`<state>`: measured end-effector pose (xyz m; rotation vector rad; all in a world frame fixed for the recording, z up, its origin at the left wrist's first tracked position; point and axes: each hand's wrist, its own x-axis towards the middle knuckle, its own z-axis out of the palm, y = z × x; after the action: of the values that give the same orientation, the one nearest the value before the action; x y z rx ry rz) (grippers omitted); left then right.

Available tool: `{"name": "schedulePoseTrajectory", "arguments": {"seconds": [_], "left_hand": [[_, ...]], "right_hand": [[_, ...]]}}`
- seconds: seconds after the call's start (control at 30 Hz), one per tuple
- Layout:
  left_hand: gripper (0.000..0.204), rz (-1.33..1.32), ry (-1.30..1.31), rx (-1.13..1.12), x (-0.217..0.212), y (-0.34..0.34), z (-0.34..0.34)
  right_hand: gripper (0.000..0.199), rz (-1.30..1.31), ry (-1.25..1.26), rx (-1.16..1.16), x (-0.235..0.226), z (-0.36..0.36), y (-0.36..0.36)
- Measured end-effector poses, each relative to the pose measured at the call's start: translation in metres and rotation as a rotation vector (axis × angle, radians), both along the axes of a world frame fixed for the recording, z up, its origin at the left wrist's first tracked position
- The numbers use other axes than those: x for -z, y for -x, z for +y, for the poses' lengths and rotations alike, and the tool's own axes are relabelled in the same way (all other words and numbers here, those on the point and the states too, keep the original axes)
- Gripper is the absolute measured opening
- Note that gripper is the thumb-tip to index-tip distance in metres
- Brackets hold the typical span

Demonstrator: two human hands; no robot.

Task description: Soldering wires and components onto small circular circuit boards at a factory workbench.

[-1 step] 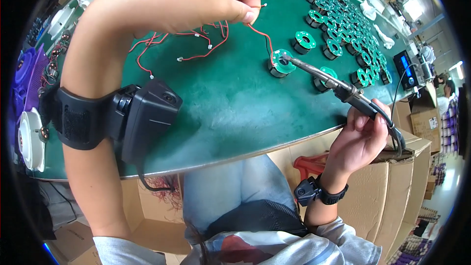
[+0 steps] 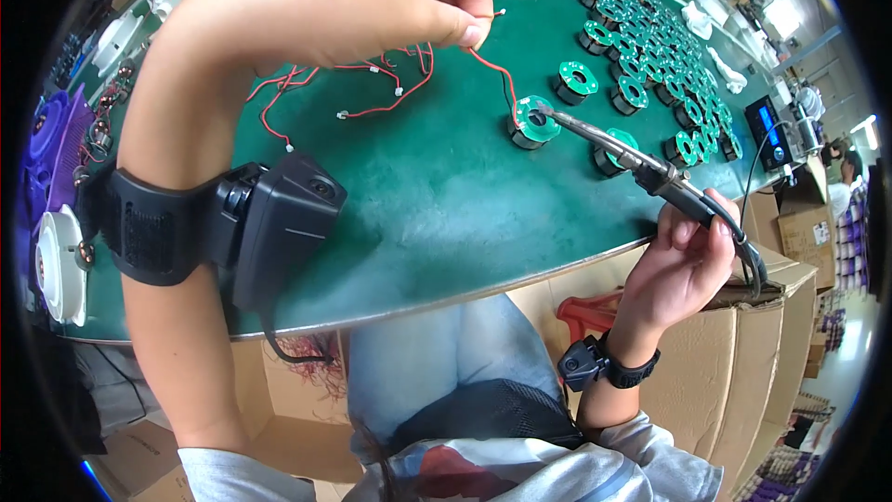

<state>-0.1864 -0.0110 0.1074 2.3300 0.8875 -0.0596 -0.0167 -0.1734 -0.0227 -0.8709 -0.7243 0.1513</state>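
My left hand (image 2: pixel 395 0) is closed, thumb and finger pinching a red-and-black wire pair (image 2: pixel 503 72) above the table. The wires run down to the left edge of a small motor stator (image 2: pixel 531 137) topped with a round green circuit board. In my right hand (image 2: pixel 686 260) a soldering iron (image 2: pixel 664 182) points up and left. Its tip overlaps the board near the centre hole; whether it touches is unclear. Beside my left hand lie several loose red wires (image 2: pixel 395 108) with white plugs.
Many similar stators (image 2: pixel 632 37) fill the table's far right, a few standing nearer. A soldering station (image 2: pixel 767 130) with a lit blue display is at the right edge. White round housings (image 2: pixel 61 265) and a purple basket (image 2: pixel 76 144) sit left. Cardboard boxes (image 2: pixel 692 363) stand below the table edge.
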Motion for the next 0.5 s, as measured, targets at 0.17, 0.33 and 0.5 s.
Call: {"name": "schedulePoseTrajectory", "arguments": {"seconds": [0.17, 0.33, 0.5], "left_hand": [[0.013, -0.603, 0.053, 0.142, 0.035, 0.005, 0.011], [0.013, -0.346, 0.059, 0.174, 0.026, 0.003, 0.019], [0.012, -0.314, -0.052, 0.107, 0.031, 0.004, 0.023]], "right_hand": [[0.022, 0.047, -0.023, -0.002, 0.003, -0.004, -0.003], [0.020, 0.032, -0.021, -0.041, 0.001, -0.003, 0.002], [0.021, 0.021, -0.004, -0.031, 0.001, -0.003, 0.005]]}}
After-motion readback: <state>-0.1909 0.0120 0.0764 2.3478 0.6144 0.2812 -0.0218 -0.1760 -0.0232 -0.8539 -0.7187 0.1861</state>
